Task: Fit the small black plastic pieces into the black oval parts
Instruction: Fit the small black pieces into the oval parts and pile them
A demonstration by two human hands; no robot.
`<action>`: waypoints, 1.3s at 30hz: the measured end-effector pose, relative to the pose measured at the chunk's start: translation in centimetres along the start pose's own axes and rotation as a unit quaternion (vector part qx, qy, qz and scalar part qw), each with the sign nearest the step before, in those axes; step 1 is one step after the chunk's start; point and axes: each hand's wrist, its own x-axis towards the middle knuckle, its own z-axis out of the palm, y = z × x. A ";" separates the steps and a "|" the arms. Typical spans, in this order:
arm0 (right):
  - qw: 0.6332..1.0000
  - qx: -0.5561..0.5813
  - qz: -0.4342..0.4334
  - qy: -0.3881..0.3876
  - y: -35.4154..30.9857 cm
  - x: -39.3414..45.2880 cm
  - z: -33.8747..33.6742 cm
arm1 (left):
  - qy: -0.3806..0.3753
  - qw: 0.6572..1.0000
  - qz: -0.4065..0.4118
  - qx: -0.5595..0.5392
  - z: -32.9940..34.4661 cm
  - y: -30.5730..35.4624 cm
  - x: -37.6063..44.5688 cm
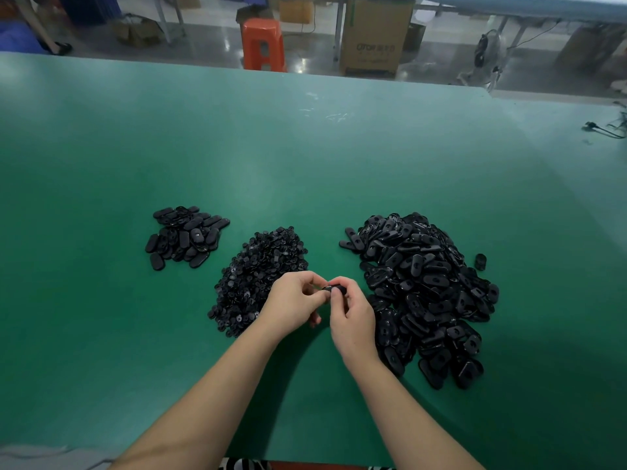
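Above the green table (305, 157), between the heap of small black pieces (251, 276) and the large pile of oval parts (427, 293), the right hand (353, 317) pinched one oval part (334, 289) while the left hand (295, 300), fingers curled, pressed at its near end.

We see through one wide-angle head camera, looking forward and down over the green counter (305, 157); forearms enter from the bottom edge, the workshop floor crosses the frame's top.
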 end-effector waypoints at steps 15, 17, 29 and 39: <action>0.998 -0.030 0.002 -0.053 -0.1 -0.1 0.1 | 0.382 0.907 -0.135 -0.111 -13.8 -4.9 2.7; 0.998 -0.044 -0.001 -0.053 -0.2 0.0 0.1 | 0.400 0.896 -0.142 -0.134 -15.4 -5.8 3.4; 0.993 -0.096 -0.002 -0.065 -0.4 -0.1 0.5 | 0.245 0.954 0.057 0.163 -8.6 0.5 4.0; 0.996 -0.075 -0.001 -0.038 -0.8 0.0 0.3 | -0.013 0.919 0.069 0.387 2.7 5.0 9.7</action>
